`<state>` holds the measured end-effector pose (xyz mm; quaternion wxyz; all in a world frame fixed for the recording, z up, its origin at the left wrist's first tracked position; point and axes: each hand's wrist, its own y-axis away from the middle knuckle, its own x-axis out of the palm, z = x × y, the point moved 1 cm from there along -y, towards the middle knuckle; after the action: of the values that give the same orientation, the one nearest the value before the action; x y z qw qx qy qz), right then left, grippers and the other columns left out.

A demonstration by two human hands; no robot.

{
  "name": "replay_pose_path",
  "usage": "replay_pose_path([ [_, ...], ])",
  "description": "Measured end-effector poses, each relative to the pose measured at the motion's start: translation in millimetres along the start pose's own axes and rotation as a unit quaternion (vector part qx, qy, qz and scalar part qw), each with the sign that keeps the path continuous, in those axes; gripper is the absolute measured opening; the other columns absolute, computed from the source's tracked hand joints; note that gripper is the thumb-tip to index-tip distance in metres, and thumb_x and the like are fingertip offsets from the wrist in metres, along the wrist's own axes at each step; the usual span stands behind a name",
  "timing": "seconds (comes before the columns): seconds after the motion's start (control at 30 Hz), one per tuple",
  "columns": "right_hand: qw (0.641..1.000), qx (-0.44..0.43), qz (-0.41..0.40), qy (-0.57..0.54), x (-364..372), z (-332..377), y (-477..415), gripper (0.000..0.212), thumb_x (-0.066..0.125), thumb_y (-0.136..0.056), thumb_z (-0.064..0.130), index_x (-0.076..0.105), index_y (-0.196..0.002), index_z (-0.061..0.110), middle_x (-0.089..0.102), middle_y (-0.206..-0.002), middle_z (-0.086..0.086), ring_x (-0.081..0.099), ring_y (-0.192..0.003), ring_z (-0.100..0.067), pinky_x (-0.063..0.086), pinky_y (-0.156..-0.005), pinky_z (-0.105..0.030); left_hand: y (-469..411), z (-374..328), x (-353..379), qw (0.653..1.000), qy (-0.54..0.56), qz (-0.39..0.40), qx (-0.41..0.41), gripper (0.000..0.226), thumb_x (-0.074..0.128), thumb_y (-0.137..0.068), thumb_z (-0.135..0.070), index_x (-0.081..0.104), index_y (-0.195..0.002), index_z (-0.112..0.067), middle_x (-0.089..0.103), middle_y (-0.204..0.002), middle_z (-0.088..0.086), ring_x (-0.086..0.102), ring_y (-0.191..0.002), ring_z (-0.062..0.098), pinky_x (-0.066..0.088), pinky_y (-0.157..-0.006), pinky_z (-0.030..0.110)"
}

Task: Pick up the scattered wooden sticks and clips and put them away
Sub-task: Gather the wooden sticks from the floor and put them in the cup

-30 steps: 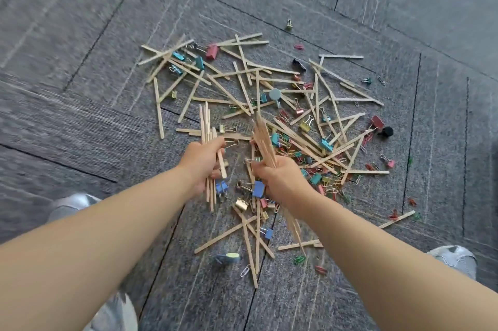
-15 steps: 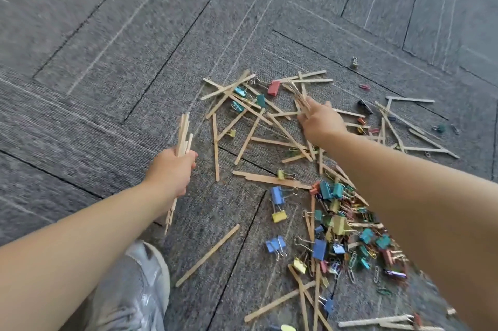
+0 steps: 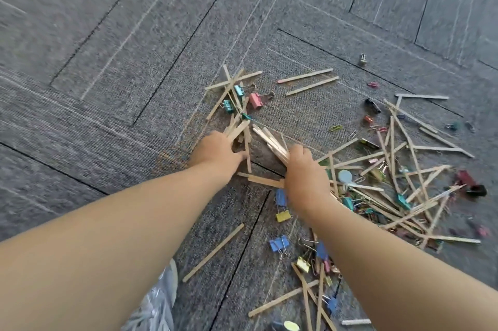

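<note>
Wooden sticks filled both my fists: my left hand was curled round a bundle of sticks that fanned up past the knuckles, and my right hand gripped a second bundle that pointed up and to the left, its tips close to the first. Both hands were low over the grey carpet tiles; whether they touched the floor I could not tell. Just beyond my left hand lay a tangle of sticks, with a pink binder clip and a teal binder clip caught in it. Right of my right hand sprawled the main heap of sticks and coloured clips. A yellow binder clip and a blue binder clip lay beside my right forearm, and a single stick lay apart between my arms, near my pale shoe.
</note>
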<state>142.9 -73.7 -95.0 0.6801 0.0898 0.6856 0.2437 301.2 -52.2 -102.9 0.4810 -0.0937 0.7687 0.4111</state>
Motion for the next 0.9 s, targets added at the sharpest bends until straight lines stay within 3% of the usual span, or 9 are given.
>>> replay_pose_path([
  [0.1, 0.995, 0.033, 0.082, -0.048, -12.4, -15.5, -2.9, 0.007, 0.053, -0.089, 0.007, 0.047, -0.086, 0.007, 0.060, -0.087, -0.011, 0.053, -0.067, -0.025, 0.044, -0.056, -0.031, -6.2, -2.4, 0.0, 1.000, -0.014, 0.008, 0.026, 0.043, 0.065, -0.083, -0.050, 0.056, -0.080, -0.008, 0.050, -0.063, 0.001, 0.045, -0.051, 0.015, 0.030, -0.041, 0.023],
  [0.23, 0.966, 0.067, 0.144, -0.202, -38.7, -39.8, -7.2, 0.022, 0.057, -0.086, 0.025, 0.052, -0.072, 0.009, 0.049, -0.065, -0.002, 0.042, -0.054, -0.014, 0.037, -0.049, -0.025, -1.7, -11.3, 5.1, 0.997, -0.039, 0.026, 0.061, 0.024, 0.055, -0.094, -0.032, 0.055, -0.083, -0.010, 0.048, -0.064, 0.002, 0.043, -0.052, 0.015, 0.027, -0.042, 0.024],
  [0.33, 0.915, 0.122, 0.147, -0.355, -52.2, -49.8, -1.3, 0.020, 0.054, -0.090, 0.023, 0.057, -0.088, 0.003, 0.052, -0.071, -0.004, 0.037, -0.046, -0.009, 0.035, -0.041, -0.022, 8.2, -9.3, 11.6, 0.995, 0.062, 0.059, 0.049, 0.018, 0.047, -0.091, -0.019, 0.053, -0.082, -0.004, 0.049, -0.068, 0.005, 0.040, -0.053, 0.016, 0.027, -0.044, 0.025],
  [0.4, 0.893, 0.132, 0.132, -0.409, -58.0, -52.7, 3.9, 0.018, 0.053, -0.091, 0.020, 0.056, -0.086, 0.004, 0.048, -0.067, -0.002, 0.034, -0.044, -0.009, 0.032, -0.037, -0.021, 20.0, -4.1, 17.4, 0.981, 0.176, 0.076, 0.026, 0.021, 0.045, -0.089, -0.020, 0.051, -0.074, -0.006, 0.046, -0.066, 0.004, 0.039, -0.054, 0.018, 0.028, -0.048, 0.026],
  [0.5, 0.868, 0.148, 0.103, -0.462, -60.2, -54.3, 9.8, 0.017, 0.052, -0.089, 0.020, 0.052, -0.075, 0.010, 0.043, -0.061, 0.000, 0.036, -0.046, -0.011, 0.034, -0.040, -0.021, 40.5, 4.7, 30.3, 0.927, 0.361, 0.092, -0.048, 0.020, 0.046, -0.085, -0.019, 0.049, -0.068, -0.008, 0.044, -0.062, 0.005, 0.039, -0.056, 0.020, 0.032, -0.054, 0.029],
  [0.6, 0.840, 0.182, 0.090, -0.503, -53.9, -54.6, 11.6, 0.014, 0.052, -0.088, 0.022, 0.056, -0.081, 0.010, 0.048, -0.063, -0.001, 0.040, -0.048, -0.013, 0.037, -0.050, -0.026, 53.5, 7.7, 33.1, 0.852, 0.494, 0.133, -0.113, 0.014, 0.043, -0.081, -0.007, 0.051, -0.069, -0.006, 0.048, -0.056, 0.006, 0.044, -0.046, 0.019, 0.035, -0.046, 0.026],
  [0.77, 0.834, 0.202, 0.083, -0.506, -47.3, -56.2, 13.8, 0.022, 0.049, -0.090, 0.026, 0.061, -0.089, 0.008, 0.062, -0.076, -0.007, 0.049, -0.061, -0.018, 0.046, -0.063, -0.034, 48.4, -6.0, 14.6, 0.778, 0.580, 0.216, -0.110, 0.014, 0.035, -0.081, -0.001, 0.045, -0.076, -0.009, 0.056, -0.076, 0.009, 0.039, -0.046, 0.013, 0.032, -0.037, 0.020],
  [0.83, 0.813, 0.210, 0.091, -0.536, -50.1, -58.0, 17.0, 0.021, 0.047, -0.092, 0.022, 0.061, -0.093, 0.006, 0.068, -0.074, -0.004, 0.051, -0.061, -0.016, 0.048, -0.060, -0.030, 48.0, -14.4, 9.3, 0.759, 0.602, 0.225, -0.106, 0.015, 0.034, -0.082, -0.001, 0.042, -0.075, -0.011, 0.057, -0.076, 0.008, 0.037, -0.045, 0.012, 0.031, -0.038, 0.019],
  [0.9, 0.774, 0.220, 0.108, -0.583, -55.1, -61.8, 22.4, 0.018, 0.047, -0.095, 0.018, 0.056, -0.096, 0.003, 0.072, -0.079, -0.006, 0.057, -0.064, -0.016, 0.055, -0.069, -0.038, 55.1, -23.3, 4.2, 0.744, 0.615, 0.241, -0.103, 0.017, 0.033, -0.083, -0.001, 0.041, -0.074, -0.012, 0.056, -0.073, 0.007, 0.036, -0.042, 0.010, 0.030, -0.038, 0.018],
])
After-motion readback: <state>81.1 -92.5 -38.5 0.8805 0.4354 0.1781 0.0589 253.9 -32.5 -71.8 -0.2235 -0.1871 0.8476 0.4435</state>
